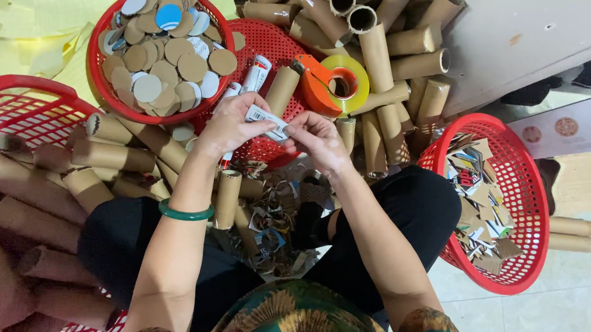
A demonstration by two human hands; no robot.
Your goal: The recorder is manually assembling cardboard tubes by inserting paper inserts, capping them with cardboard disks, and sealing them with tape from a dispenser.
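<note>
At frame centre I see both hands, left hand and right hand, pinching a small white card strip above cardboard tubes.

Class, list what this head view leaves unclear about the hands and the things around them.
- Card piece: mostly covered by left hand and right hand.
- Left basket: cut by the frame edge.
- Scraps between the knees: too small to identify.
- Lower-left tubes: blurred.

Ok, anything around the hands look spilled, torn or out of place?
Yes: torn cardboard scraps litter the floor between the knees, outside any basket. The tape dispenser lies tipped among loose cardboard tubes. Both the left hand and the right hand pinch a small printed card piece.
</note>
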